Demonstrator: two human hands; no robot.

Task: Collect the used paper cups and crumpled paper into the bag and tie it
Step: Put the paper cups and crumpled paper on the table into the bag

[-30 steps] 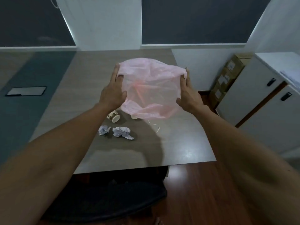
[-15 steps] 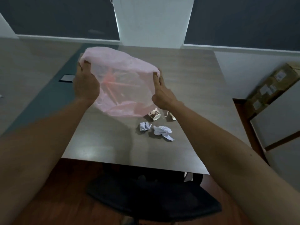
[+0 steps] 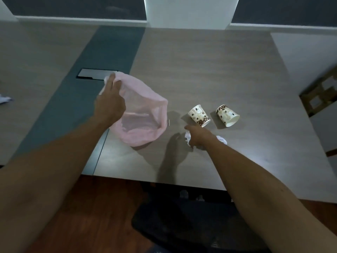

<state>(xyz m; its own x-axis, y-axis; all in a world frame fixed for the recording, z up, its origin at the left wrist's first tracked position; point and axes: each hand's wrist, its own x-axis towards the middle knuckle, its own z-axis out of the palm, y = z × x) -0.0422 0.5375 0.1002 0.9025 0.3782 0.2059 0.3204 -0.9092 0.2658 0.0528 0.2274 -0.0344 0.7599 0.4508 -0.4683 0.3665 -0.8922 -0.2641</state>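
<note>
A thin pink plastic bag (image 3: 145, 114) lies on the wooden table (image 3: 209, 70) with its mouth gaping toward me. My left hand (image 3: 109, 101) grips the bag's far left rim and holds it up. Two paper cups with a coffee-bean print lie on their sides to the right, the nearer cup (image 3: 199, 115) and the farther cup (image 3: 227, 115). My right hand (image 3: 197, 136) is down on the table just in front of the cups, fingers curled over a crumpled white paper (image 3: 187, 137). A second crumpled paper (image 3: 222, 139) peeks out from behind my wrist.
A dark cable hatch (image 3: 94, 74) is set in the table's grey strip behind the bag. Another scrap of paper (image 3: 4, 98) lies at the far left. A black chair (image 3: 182, 225) stands under the near table edge. Cardboard boxes (image 3: 321, 95) sit at the right.
The bag has come down from the air onto the table. My right hand has let go of its rim and dropped onto the crumpled paper; my left hand still holds the bag.
</note>
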